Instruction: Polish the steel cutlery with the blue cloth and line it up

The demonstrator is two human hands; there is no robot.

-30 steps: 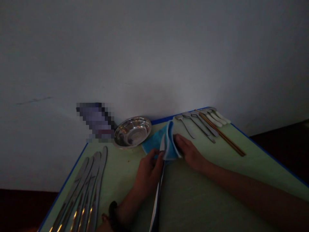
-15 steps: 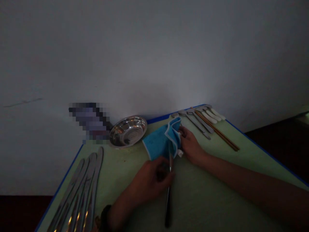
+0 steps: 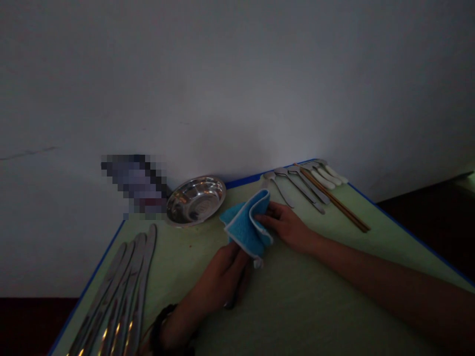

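Observation:
My right hand (image 3: 287, 225) is closed on a blue cloth (image 3: 247, 227) with pale edging, pinching it between thumb and fingers. The cloth is folded over and hides whatever lies inside it. Just below, my left hand (image 3: 222, 277) is wrapped round a table knife; only its handle end (image 3: 230, 302) shows under the fingers. The knife's blade is out of sight behind the cloth and hand. A white tag (image 3: 258, 262) hangs from the cloth's lower corner.
Several table knives (image 3: 124, 287) lie side by side at the left. A steel bowl (image 3: 196, 200) leans against the wall, with a blurred-out dark object (image 3: 135, 183) beside it. At the back right lie spoons and forks (image 3: 297, 188), wooden chopsticks (image 3: 336, 200) and white-handled cutlery (image 3: 328, 173).
My left hand has turned and drawn the knife's handle up and leftward, closer under the cloth. The cloth has come down, folded over the blade, and a spoon behind it now shows.

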